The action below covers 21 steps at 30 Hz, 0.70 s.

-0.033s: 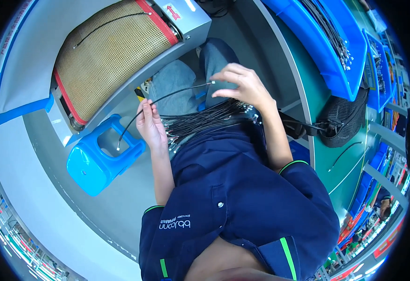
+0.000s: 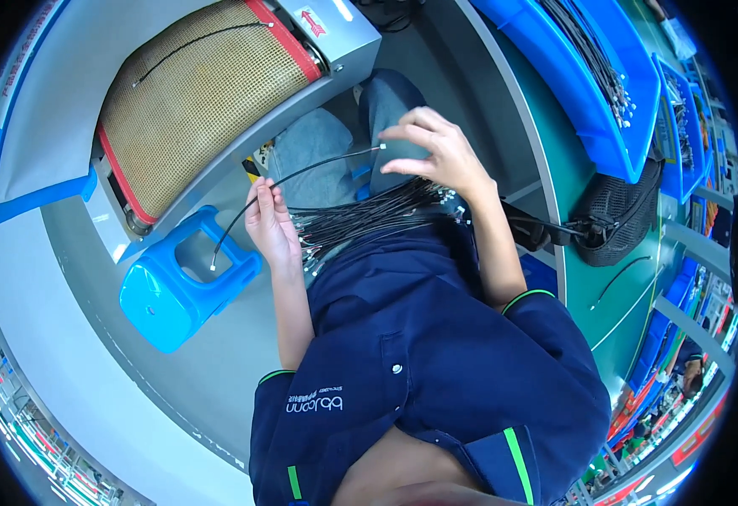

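A single black cable (image 2: 325, 160) with small white end connectors arcs above my lap. My left hand (image 2: 271, 221) pinches it partway along, so one end hangs down past the fingers over the blue stool. The other end's white connector (image 2: 382, 147) sits by the fingertips of my right hand (image 2: 438, 152). That hand is spread, thumb and fingers apart, with a gap around the connector. Across my lap lies a thick bundle of similar black cables (image 2: 364, 214), white connectors showing at both ends.
At the upper left, a tan mesh conveyor belt (image 2: 209, 80) with red edges carries one black cable (image 2: 192, 42). Below it stands a blue plastic stool (image 2: 162, 295). To the right, a green table (image 2: 584, 282) holds blue bins (image 2: 584, 126) of cables and a black mesh bag (image 2: 609, 223).
The fingers of my right hand have lifted slightly and spread a little wider around the connector. My left hand and the cable look the same.
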Each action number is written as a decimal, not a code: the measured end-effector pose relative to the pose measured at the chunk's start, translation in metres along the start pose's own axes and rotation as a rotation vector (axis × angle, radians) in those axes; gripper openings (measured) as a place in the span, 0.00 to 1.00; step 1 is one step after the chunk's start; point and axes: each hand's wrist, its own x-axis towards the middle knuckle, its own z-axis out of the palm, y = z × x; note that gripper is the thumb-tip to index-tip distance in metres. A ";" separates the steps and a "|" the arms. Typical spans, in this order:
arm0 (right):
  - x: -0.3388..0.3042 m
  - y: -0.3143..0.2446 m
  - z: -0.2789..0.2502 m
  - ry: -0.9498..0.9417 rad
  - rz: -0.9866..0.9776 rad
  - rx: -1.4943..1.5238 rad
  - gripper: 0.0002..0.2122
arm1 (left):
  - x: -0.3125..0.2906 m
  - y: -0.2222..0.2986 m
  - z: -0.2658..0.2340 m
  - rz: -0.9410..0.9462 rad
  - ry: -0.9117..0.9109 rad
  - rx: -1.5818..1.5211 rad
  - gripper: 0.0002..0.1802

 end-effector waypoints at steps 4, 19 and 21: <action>0.012 -0.011 0.024 0.039 -0.109 -0.066 0.14 | 0.003 -0.002 -0.003 -0.014 -0.012 -0.003 0.12; 0.115 -0.023 0.066 0.168 -0.072 -0.138 0.06 | -0.022 0.049 -0.009 -0.001 -0.754 1.369 0.14; 0.140 -0.023 0.076 0.188 -0.042 -0.149 0.06 | -0.027 0.055 -0.010 0.008 -0.816 1.487 0.14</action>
